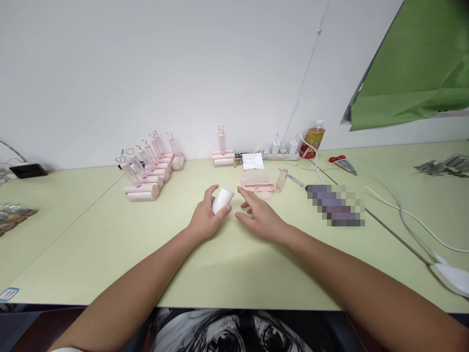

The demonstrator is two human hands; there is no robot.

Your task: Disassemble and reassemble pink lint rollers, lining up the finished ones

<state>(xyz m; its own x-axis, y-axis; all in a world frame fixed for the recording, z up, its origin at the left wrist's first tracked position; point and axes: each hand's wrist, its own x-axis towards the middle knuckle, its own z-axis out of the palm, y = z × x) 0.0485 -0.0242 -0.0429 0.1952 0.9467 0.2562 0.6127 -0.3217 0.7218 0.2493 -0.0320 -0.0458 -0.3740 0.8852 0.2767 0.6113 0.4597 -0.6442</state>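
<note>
Head view: left hand [205, 218] grasps 1 white cylinder [222, 199] (lower end hidden), right hand [264, 218] released.

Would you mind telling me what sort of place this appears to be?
It looks like a workstation, perhaps for small-scale assembly or packing, though I can't be sure: similar pink pieces are lined up on the long table, and a power strip with plugged-in chargers lies along the wall.

Blue-framed sticker [9, 294] on table [84, 244]: apparently red "11". Bottle label [312, 140] illegible.
</note>
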